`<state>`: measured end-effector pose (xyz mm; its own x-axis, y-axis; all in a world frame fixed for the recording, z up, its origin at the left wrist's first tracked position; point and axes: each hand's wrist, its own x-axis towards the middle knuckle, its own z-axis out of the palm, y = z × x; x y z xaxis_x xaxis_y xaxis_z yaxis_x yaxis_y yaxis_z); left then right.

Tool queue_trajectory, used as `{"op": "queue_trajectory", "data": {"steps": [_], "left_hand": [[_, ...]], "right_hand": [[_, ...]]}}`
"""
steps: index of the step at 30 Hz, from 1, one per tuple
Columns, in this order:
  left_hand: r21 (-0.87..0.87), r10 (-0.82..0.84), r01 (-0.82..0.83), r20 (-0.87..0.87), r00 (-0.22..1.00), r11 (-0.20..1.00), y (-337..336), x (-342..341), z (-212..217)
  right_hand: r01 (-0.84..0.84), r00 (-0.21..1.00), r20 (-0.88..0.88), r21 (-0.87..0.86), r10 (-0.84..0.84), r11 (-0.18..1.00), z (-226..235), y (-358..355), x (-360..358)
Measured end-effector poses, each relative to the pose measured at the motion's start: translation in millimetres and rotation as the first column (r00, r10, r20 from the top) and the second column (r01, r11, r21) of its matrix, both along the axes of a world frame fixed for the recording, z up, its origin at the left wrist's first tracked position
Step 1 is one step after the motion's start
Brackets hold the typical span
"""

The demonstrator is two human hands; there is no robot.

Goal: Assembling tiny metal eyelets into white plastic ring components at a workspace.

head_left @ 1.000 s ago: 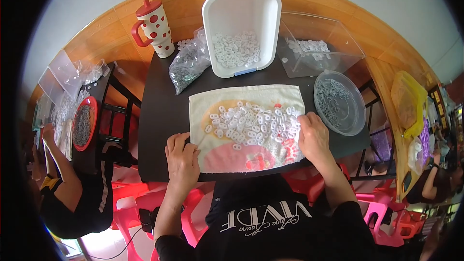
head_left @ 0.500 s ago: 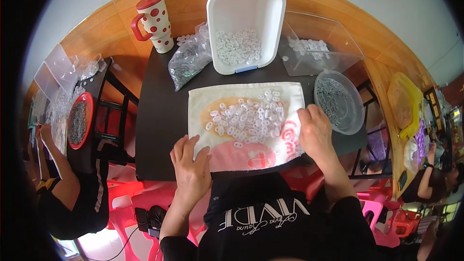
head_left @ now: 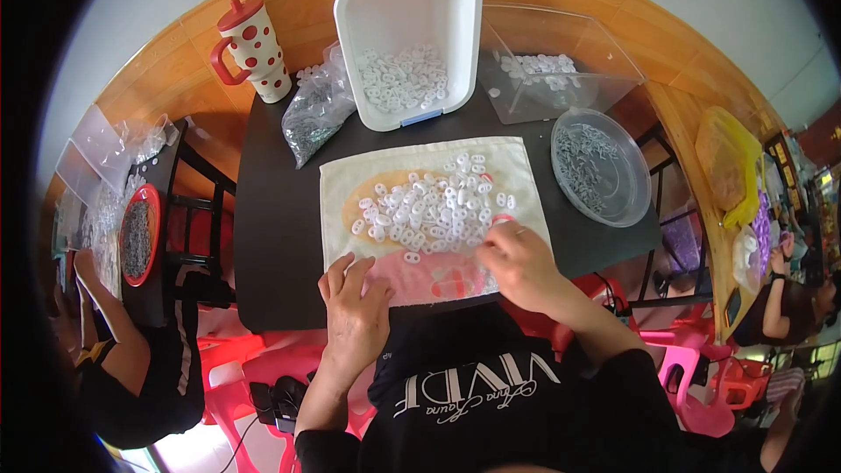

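Note:
A cream and pink cloth (head_left: pixel 368 177) lies on the black table (head_left: pixel 276 210) with a heap of small white plastic pieces (head_left: pixel 434 210) spread on it. My left hand (head_left: pixel 355 307) rests flat on the cloth's near left edge, fingers apart, holding nothing. My right hand (head_left: pixel 519 264) sits at the heap's near right side, fingers curled and touching the pieces; whether it pinches one I cannot tell.
Behind the cloth stand a white tub (head_left: pixel 412 0) with more white pieces, a clear box (head_left: pixel 578 66), and a round clear bowl (head_left: pixel 635 184) of grey parts on the right. A bag of grey parts (head_left: pixel 311 114) and a red-dotted mug (head_left: pixel 254 48) are at the back left. Another person (head_left: pixel 131 359) sits at the left.
My right hand has slid left from the cloth's right edge into the heap's near side. My left hand has stayed at the near left edge.

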<state>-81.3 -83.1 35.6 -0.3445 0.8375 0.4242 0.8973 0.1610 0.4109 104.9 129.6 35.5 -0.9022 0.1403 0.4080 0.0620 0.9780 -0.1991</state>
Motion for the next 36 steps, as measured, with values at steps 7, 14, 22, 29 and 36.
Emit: {"op": "queue_trajectory", "data": {"steps": [7, 14, 22, 29, 36], "left_hand": [[-0.011, -0.003, 0.003, -0.016, 1.0, 1.0, -6.8, 3.0, -0.5], [-0.013, 0.022, -0.022, -0.01, 1.0, 1.0, -2.1, 6.5, 4.7], [-0.056, -0.007, 0.007, 0.009, 1.0, 0.998, -7.4, 4.3, 1.2], [-0.058, -0.027, 0.028, 0.019, 0.999, 0.998, -5.1, 3.9, 2.1], [-0.043, 0.021, -0.021, 0.001, 1.0, 0.999, -10.4, 4.8, 5.5]], "right_hand": [[-0.092, 0.989, 0.127, 0.1, 0.079, 0.991, -0.7, 3.9, -6.4], [-0.159, 0.976, 0.195, 0.314, 0.1, 0.936, 9.8, 10.0, -4.9], [-0.229, 0.944, 0.325, 0.526, 0.055, 0.819, 21.3, -4.3, -4.4], [-0.228, 0.974, 0.087, 0.308, 0.211, 0.924, 25.1, 10.9, -0.6], [0.525, 0.787, -0.301, -0.132, -0.539, 0.841, 41.3, 127.8, 69.3]]}}
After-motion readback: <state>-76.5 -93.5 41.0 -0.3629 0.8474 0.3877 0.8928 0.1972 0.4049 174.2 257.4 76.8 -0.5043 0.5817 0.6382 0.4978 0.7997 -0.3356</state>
